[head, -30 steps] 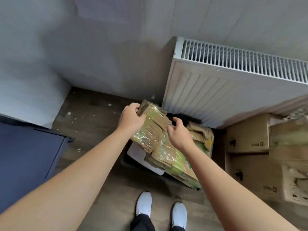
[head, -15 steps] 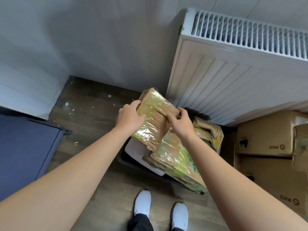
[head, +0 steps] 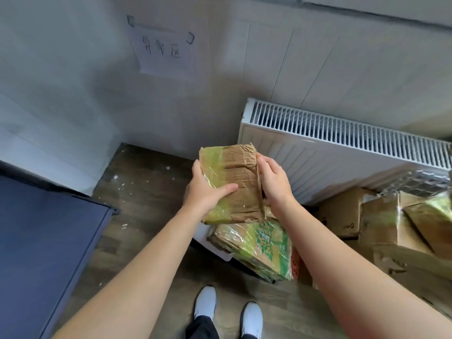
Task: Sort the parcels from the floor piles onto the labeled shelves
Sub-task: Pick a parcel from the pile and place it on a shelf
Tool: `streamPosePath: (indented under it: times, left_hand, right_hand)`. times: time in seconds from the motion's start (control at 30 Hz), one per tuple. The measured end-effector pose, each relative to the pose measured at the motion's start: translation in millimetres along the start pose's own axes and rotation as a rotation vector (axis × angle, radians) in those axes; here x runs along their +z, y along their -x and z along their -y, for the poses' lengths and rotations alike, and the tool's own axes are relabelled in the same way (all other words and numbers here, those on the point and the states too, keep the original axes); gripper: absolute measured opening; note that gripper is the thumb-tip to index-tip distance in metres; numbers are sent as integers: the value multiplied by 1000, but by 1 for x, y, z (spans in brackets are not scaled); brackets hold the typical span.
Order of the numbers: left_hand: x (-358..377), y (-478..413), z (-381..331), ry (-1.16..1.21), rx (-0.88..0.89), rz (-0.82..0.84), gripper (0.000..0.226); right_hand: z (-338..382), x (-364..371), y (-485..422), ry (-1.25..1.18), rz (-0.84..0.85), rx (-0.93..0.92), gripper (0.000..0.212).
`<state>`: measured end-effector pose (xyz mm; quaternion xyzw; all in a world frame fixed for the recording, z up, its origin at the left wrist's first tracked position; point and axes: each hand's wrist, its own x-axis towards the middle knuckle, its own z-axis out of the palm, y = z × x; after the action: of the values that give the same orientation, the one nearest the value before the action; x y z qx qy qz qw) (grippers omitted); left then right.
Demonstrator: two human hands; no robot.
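Holding a taped brown parcel [head: 232, 184] between them, both hands are lifted clear of the floor [head: 137, 192] pile. The left hand [head: 205, 192] grips its left side with the thumb laid across the top face, and the right hand [head: 274, 184] clasps the crumpled right edge with fingers curled round it. The parcel's long axis runs from near to far, and its far end points toward the wall and the left end of the white radiator [head: 342, 148]. Yellow-green tape covers its left side and near corner. Just below, a second parcel [head: 259, 248] with a green leaf print lies on the pile. Plain cardboard boxes [head: 342, 216] are stacked to the right, a dark blue panel [head: 49, 241] stands at left, and a taped paper sign [head: 163, 47] hangs on the far wall.
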<state>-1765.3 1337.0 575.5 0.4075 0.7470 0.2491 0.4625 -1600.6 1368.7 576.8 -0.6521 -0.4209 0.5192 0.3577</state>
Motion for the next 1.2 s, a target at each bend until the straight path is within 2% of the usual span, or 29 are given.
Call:
streamPosePath:
  times: [0.1, 0.17, 0.23, 0.3, 0.37, 0.43, 0.5, 0.57, 0.63, 0.7, 0.77, 0.87, 0.97, 1.03, 1.13, 1.2]
  left_hand:
    - [-12, 23, -20, 228, -29, -33, 91]
    - [-20, 35, -28, 352, -64, -4, 80]
    - [-30, 47, -35, 448, -77, 33, 77]
    - [-38, 59, -44, 448, -58, 19, 85]
    - [-44, 72, -55, 331, -20, -38, 84]
    - [-48, 82, -67, 188, 53, -86, 57]
    - [-50, 95, -86, 220, 82, -58, 37]
    - [-51, 111, -103, 351, 36, 31, 47]
    - [-52, 116, -108, 399, 38, 27, 54]
    - [-57, 119, -108, 500, 17, -30, 42]
    - [-64, 121, -105, 685, -46, -20, 37]
    - [-67, 127, -103, 892, -50, -8, 37]
    - [-68, 130, -101, 934, 23, 28, 39]
    - [-69, 132, -99, 960, 66, 83, 37]
    - [-73, 131, -96, 975, 94, 122, 38]
    - [-75, 132, -97, 987, 98, 155, 39]
  right_hand:
    - [28, -16, 11, -4, 126, -36, 32]
    - [45, -25, 21, 16, 196, -30, 38]
    - [62, -31, 30, -28, 220, 23, 61]
    - [78, -35, 40, -72, 243, 92, 80]
    - [92, -37, 48, -56, 278, 68, 63]
    - [107, -37, 58, -62, 263, 17, 42]
    - [118, -34, 65, -38, 207, -27, 40]
    - [129, -30, 74, 60, 166, -122, 36]
    - [141, -29, 82, 177, 200, -218, 25]
    - [153, -34, 89, 115, 307, -196, 26]
    - [163, -40, 93, 56, 360, -171, 28]
    - [164, -48, 95, 153, 229, -263, 28]
    - [162, -51, 95, 295, 72, -342, 38]
    - [161, -54, 93, 362, 36, -389, 43]
    - [165, -58, 95, 225, 146, -234, 65]
    - [167, -61, 98, 207, 188, -190, 62]
